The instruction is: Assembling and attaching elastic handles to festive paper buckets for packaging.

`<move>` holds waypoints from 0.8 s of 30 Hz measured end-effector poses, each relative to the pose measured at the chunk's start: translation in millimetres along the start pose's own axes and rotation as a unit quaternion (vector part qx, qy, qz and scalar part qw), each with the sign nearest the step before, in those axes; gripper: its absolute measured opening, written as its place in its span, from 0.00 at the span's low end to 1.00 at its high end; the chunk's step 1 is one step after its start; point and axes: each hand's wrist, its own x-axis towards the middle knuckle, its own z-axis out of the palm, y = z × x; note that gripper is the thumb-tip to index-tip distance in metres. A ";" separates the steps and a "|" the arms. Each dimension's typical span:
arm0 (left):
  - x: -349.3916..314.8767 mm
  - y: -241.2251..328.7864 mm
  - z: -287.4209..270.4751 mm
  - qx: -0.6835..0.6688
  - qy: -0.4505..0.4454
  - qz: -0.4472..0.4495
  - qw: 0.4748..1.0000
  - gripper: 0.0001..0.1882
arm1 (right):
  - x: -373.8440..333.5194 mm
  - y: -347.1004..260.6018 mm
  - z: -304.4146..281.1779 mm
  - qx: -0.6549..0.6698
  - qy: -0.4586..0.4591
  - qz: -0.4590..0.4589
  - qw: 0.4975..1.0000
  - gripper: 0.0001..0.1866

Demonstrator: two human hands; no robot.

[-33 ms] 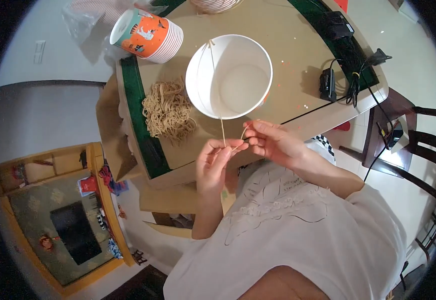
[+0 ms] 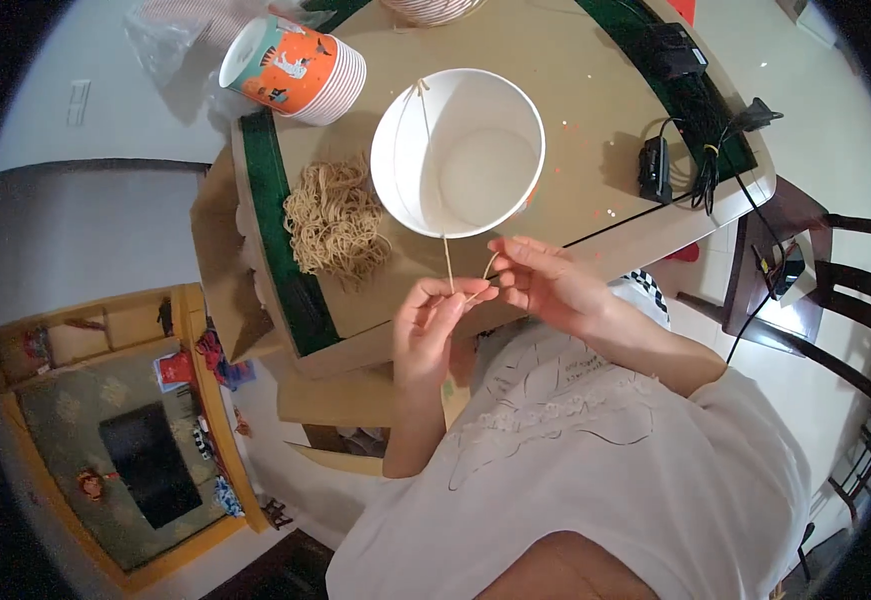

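**Hands on a stick and a rubber band at the near table edge**

I saw the table (image 2: pixel 596 130) filling the far half of the view, with a white paper bowl (image 2: pixel 459 150) near its middle. Far left lay a stack of orange cups (image 2: pixel 296 68); a pile of rubber bands (image 2: pixel 336 222) sat left of the bowl. My left hand (image 2: pixel 428 325) pinched a thin stick (image 2: pixel 447 262) that rose to the bowl's near rim. My right hand (image 2: pixel 546 283), fingers closed, held a rubber band (image 2: pixel 486 272) just beside it.

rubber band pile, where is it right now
In the head view the rubber band pile lies on the table, left of the white paper bowl, below the stacked orange cups.
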 end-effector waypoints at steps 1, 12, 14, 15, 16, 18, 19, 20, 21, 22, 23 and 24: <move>-0.2 -1.3 -0.5 0.003 -0.009 0.004 1.000 0.04 | 3.0 2.3 -2.3 0.000 -0.022 -0.019 1.000 0.10; -2.6 5.0 -13.6 0.065 -0.010 -0.036 0.997 0.06 | -10.5 -14.3 9.9 -0.045 0.088 -0.117 0.988 0.14; 1.3 16.0 2.3 0.425 0.179 0.148 0.875 0.13 | -14.8 -13.8 5.4 -0.194 0.068 -0.138 0.969 0.15; 7.1 28.0 4.9 0.509 0.166 0.220 0.815 0.19 | -16.7 -12.9 4.6 -0.266 0.057 -0.149 0.951 0.16; 15.4 40.5 6.7 0.587 0.098 0.275 0.755 0.19 | -19.8 -12.7 11.1 -0.323 0.071 -0.148 0.932 0.16; 36.7 62.2 28.7 0.692 -0.005 0.314 0.650 0.17 | -19.2 -9.5 17.5 -0.362 0.073 -0.181 0.911 0.14; 48.9 59.3 27.6 0.686 -0.039 0.315 0.655 0.15 | -19.1 -9.6 19.4 -0.403 0.071 -0.211 0.888 0.13; 57.9 54.4 22.8 0.680 -0.071 0.316 0.658 0.13 | -20.3 -9.4 21.1 -0.408 0.054 -0.187 0.892 0.12; 64.5 45.7 16.3 0.654 -0.083 0.313 0.683 0.10 | -20.5 -8.5 23.2 -0.407 0.051 -0.190 0.892 0.12; 66.9 44.0 19.5 0.654 -0.090 0.316 0.681 0.10 | -19.1 -6.3 24.3 -0.413 0.052 -0.200 0.887 0.11; 69.1 41.8 23.7 0.626 -0.081 0.293 0.718 0.10 | -17.5 -4.4 25.4 -0.419 0.054 -0.210 0.882 0.11; 71.4 40.6 27.0 0.597 -0.072 0.269 0.753 0.10 | -15.2 -6.5 27.3 -0.408 0.064 -0.206 0.887 0.12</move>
